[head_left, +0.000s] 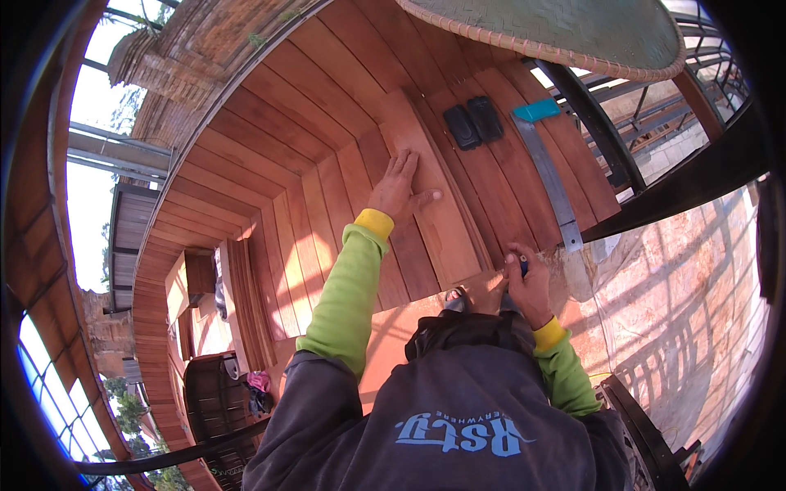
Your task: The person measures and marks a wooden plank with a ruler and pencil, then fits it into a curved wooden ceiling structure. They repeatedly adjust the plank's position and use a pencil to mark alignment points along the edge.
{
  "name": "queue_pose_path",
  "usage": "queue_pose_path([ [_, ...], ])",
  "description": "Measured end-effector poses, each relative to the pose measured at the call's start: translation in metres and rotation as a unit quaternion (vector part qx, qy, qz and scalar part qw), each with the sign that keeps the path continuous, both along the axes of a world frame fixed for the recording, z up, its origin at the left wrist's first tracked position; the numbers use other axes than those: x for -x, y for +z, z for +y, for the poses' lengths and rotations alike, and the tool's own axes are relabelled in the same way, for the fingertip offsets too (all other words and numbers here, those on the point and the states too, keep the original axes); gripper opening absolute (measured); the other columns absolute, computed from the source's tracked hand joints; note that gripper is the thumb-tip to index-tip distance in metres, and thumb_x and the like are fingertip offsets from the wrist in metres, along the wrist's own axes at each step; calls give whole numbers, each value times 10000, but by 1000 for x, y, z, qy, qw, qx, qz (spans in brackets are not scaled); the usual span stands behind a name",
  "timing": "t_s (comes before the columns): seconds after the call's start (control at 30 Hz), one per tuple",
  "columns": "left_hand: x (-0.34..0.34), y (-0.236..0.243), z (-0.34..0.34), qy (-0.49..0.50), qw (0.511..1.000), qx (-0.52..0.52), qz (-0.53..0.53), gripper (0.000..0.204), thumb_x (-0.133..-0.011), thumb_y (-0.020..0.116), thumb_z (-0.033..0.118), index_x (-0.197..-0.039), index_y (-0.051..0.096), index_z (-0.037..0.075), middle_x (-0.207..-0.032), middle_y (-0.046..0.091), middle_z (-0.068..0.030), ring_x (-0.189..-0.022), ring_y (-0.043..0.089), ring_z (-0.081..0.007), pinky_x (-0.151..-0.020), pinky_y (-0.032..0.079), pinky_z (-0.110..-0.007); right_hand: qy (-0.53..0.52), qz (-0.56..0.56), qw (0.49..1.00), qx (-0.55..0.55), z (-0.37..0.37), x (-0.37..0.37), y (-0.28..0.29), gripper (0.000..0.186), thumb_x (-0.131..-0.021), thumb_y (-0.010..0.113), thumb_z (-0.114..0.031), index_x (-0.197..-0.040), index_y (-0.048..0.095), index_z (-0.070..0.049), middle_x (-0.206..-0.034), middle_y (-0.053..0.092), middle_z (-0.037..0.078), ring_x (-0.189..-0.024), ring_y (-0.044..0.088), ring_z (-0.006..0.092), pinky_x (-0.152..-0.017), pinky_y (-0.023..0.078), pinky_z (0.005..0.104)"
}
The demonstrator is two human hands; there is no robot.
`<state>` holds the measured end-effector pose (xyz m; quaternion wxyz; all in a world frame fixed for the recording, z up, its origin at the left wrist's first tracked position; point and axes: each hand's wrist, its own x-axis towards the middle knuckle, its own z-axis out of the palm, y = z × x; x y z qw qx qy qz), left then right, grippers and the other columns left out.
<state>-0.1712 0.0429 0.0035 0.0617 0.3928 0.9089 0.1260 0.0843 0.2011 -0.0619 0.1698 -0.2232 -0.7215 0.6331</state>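
My left hand (401, 190) lies flat, fingers stretched out, on a reddish-brown wooden board (446, 233) resting over the slatted wood surface. By the board's near end, my right hand (530, 288) is closed around a small dark blue pen-like stick (524, 263); most of it is hidden by the fingers. Beyond that hand lies a try square (547, 168), with a teal handle at its far end and a long metal blade pointing back toward me. Two black flat objects (472, 123) sit side by side left of the square; their kind is unclear.
Curved wooden slats (246, 135) rise along the left and far side. A large round woven tray (557, 29) overhangs the far right. Dark metal framing (679, 196) borders the right. Stacked boards (250, 303) stand at the left, near a dark chair-like frame (214, 393).
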Motion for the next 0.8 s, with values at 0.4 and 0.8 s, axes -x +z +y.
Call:
queue_pose_path([
  [0.4, 71, -23, 54, 308, 943, -113, -63, 868, -794, 682, 501, -1319, 306, -79, -1332, 431, -309, -1222, 458, -436, -943, 461, -480, 36, 3, 962, -271, -12, 25, 36, 441, -830, 683, -265, -1186, 560, -36, -1079, 593, 196, -753, 661, 321, -631, 540, 384],
  [0.8, 151, -57, 104, 504, 863, -35, -1, 1025, -643, 755, 581, -1253, 321, -119, -1194, 543, -257, -1067, 601, -365, -880, 513, -439, 102, -103, 936, -320, -36, 37, 50, 757, -747, 722, -415, -1286, 421, 22, -1239, 510, 246, -793, 663, 373, -595, 552, 425],
])
